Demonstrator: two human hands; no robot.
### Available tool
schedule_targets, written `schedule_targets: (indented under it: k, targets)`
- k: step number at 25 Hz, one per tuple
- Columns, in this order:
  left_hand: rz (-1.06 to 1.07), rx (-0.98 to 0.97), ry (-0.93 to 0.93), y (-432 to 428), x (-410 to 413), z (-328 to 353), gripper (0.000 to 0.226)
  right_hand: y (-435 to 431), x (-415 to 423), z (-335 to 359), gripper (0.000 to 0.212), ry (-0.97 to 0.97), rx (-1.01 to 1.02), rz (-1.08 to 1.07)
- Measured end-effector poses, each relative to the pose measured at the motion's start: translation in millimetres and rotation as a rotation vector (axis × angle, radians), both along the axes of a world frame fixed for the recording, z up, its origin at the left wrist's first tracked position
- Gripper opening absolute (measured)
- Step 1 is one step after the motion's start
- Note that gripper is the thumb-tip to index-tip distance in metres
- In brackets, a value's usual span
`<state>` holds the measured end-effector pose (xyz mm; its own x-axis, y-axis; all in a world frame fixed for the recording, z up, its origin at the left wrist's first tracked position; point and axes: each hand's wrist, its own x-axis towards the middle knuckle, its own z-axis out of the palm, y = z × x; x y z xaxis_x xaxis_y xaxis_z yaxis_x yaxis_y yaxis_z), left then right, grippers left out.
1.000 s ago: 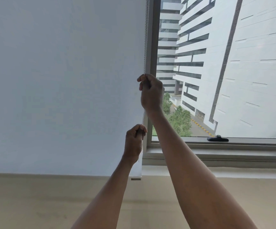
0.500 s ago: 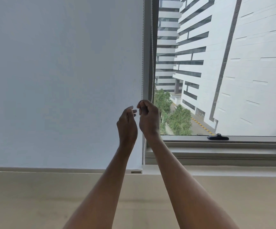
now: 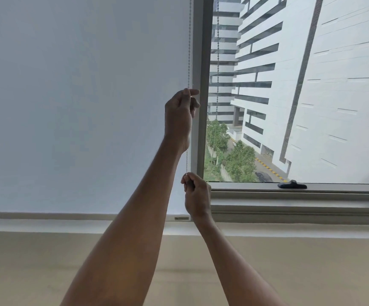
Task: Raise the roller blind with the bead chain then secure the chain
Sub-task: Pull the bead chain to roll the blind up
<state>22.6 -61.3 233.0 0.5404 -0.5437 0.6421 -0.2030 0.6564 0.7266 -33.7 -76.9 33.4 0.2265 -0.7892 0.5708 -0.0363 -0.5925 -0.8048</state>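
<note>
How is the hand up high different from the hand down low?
The left hand is up high beside the window frame; the right hand is low, near the blind's bottom bar. The left hand's fingers are partly open, one sticking out; the right hand's are pinched tight. Both hold the same strand of the bead chain.

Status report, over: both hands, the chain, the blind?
Left hand high, right hand low, both shut on bead chain. Roller blind down near sill. Nothing in the way.
</note>
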Motion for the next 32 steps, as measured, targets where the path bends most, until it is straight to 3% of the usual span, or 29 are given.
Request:
schedule_targets:
  k: [6,8,11,16,23,32]
  targets:
    - [0.042,-0.012,0.026,-4,-3,-46,0.037,-4,-9,-17,0.032,0.164,0.097,0.150]
    - [0.044,0.014,0.023,-3,-4,-52,0.035,-10,-14,-10,0.036,0.190,0.091,0.110]
    - [0.046,0.074,0.016,-1,-5,-70,0.028,-19,-21,23,0.038,0.045,0.053,0.013]
    - [0.041,0.125,0.016,3,1,-100,0.023,-28,-23,108,0.029,-0.146,-0.063,0.073]
    - [0.059,0.212,0.029,3,-3,-138,0.040,-22,-1,219,0.025,-0.287,-0.147,0.235]
    - [-0.009,0.320,-0.032,21,-13,-145,0.037,-14,4,214,0.029,-0.316,-0.208,0.097]
